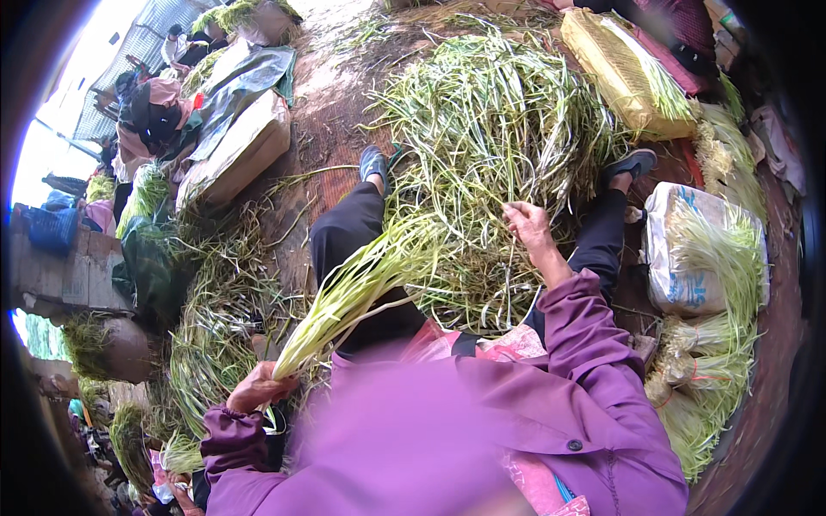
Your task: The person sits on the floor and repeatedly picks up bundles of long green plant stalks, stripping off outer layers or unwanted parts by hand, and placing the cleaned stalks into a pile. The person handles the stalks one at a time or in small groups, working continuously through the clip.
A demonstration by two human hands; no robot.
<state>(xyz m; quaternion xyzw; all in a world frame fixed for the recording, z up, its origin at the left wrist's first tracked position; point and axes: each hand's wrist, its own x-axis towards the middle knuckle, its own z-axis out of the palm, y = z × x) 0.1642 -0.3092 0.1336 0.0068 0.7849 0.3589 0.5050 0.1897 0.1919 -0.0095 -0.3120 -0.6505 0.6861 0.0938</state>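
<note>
My left hand (pixel 261 387) grips a bunch of pale yellow-green leafy stalks (pixel 361 284) by the lower end. The long leaves fan out over my left thigh toward the middle. My right hand (pixel 530 229) is over a large heap of loose green stalks and leaves (pixel 490 129), with thumb and fingertips brought together. Thin strands run close beneath those fingertips, and whether they pinch one cannot be made out. The heap spreads on the floor between my two feet, with browner, wilted leaves at its near side.
To the right, a white wrapped block (pixel 684 271) bears loose pale stalks, near several tied bundles (pixel 697 380). A yellow wrapped block (pixel 619 77) lies beyond. At left are scattered leaf litter (pixel 219 335), a long pale block (pixel 239 155) and a seated person (pixel 155 116).
</note>
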